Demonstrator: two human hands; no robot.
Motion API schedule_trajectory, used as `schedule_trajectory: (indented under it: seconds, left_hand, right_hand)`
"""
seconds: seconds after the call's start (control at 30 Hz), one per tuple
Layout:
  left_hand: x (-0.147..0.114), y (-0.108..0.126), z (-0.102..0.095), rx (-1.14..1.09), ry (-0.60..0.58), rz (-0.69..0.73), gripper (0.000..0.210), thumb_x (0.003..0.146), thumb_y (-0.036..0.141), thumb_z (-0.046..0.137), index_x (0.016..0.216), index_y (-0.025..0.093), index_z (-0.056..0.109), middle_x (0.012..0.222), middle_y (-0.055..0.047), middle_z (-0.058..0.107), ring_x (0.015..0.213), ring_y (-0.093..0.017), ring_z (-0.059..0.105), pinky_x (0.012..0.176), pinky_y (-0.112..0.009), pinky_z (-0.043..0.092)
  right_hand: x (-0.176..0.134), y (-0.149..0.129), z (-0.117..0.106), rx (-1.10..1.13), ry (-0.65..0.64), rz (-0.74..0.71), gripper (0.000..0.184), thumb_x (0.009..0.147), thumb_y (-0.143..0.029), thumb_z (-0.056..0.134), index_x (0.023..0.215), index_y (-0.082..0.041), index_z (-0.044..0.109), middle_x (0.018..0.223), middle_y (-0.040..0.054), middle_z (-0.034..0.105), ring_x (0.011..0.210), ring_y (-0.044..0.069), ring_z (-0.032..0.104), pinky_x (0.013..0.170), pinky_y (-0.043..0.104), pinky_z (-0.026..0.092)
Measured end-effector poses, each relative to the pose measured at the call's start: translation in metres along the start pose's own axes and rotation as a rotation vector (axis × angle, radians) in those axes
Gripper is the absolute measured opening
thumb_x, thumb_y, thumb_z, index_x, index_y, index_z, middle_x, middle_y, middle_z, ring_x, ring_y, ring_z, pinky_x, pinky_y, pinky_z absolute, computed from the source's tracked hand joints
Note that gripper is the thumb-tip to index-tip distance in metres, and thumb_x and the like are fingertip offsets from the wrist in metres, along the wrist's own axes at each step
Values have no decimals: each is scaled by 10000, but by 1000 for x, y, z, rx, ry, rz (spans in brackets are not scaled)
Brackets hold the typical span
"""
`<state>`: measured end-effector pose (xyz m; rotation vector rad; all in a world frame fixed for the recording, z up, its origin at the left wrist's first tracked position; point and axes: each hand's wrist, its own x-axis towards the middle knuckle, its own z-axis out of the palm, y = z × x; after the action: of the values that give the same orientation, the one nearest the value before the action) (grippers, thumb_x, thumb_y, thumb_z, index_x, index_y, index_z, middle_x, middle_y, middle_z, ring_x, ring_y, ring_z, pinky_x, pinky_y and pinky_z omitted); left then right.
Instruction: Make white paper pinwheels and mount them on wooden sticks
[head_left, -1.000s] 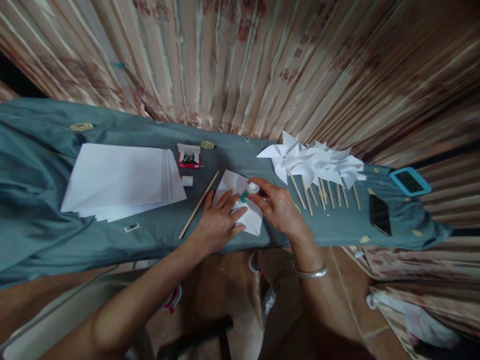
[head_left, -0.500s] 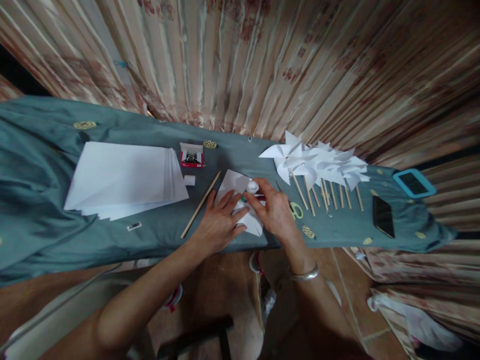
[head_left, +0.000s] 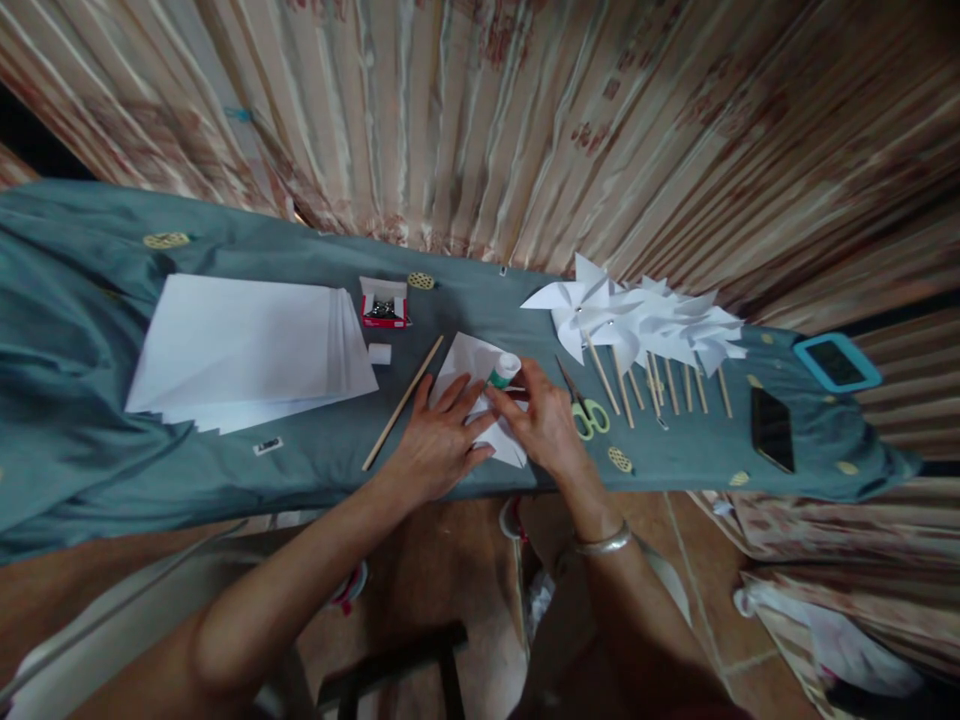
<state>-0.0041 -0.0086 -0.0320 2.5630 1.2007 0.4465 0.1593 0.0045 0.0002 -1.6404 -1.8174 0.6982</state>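
At the centre of the frame, the left hand [head_left: 437, 440] presses flat, fingers spread, on a white paper square [head_left: 480, 400]. The right hand [head_left: 546, 425] pinches a small glue bottle [head_left: 501, 373] over the paper. Green-handled scissors [head_left: 585, 408] lie just right.

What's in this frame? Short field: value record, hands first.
left hand: left hand flat on the paper square, pinning it to the table
right hand: right hand grips a glue stick, tip down on the paper
left of hands: wooden stick, paper stack, red pin box
right of hands: scissors, finished pinwheels on sticks, black phone, blue-cased phone
surface: teal tablecloth, curtain behind
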Motion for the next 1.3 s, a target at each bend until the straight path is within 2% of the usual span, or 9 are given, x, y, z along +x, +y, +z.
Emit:
schedule_trajectory:
  seconds: [0.53, 1.3]
  left_hand:
    - [0, -1, 0, -5, 10, 6, 434, 855, 364, 639, 1271, 252, 593, 1448, -143, 490, 1389, -348, 371, 1114, -660, 218]
    - [0, -1, 1, -6, -11, 0, 440, 858, 365, 633, 1282, 256, 589, 1468, -135, 469, 1395, -350, 358, 1112, -663, 216]
  right_hand:
    - [-1, 2, 2, -122, -82, -50, 221, 915, -330, 503, 1085, -189, 497, 946, 113, 735, 871, 277, 716, 756, 357, 525]
    - [-5, 9, 1, -155, -39, -68, 210, 916, -319, 501, 1068, -176, 484, 920, 118, 733, 836, 273, 720, 729, 343, 522]
